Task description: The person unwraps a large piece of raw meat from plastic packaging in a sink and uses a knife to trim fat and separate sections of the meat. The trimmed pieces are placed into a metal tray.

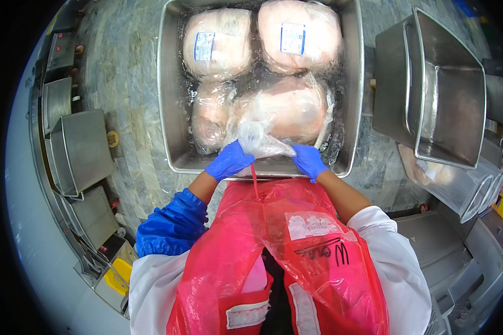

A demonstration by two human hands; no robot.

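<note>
Grey patterned flooring point(134, 84) spreads beneath the metalware; at twelve o'clock stands a wide metal tub point(195, 162), with a tall metal bin point(388, 84) at two o'clock and the wearer's red plastic apron point(296, 268) at six; inside the tub lie four pale wrapped meat pieces point(288, 106), at eleven, one, five and seven o'clock; loose clear film point(268, 146) bunches at the tub's six o'clock; the blue-gloved left hand point(229, 160) grasps its seven-o'clock side, the right hand point(309, 161) its five-o'clock end, both with fingers closed; blue-edged labels point(292, 38) mark the two far pieces.
</note>
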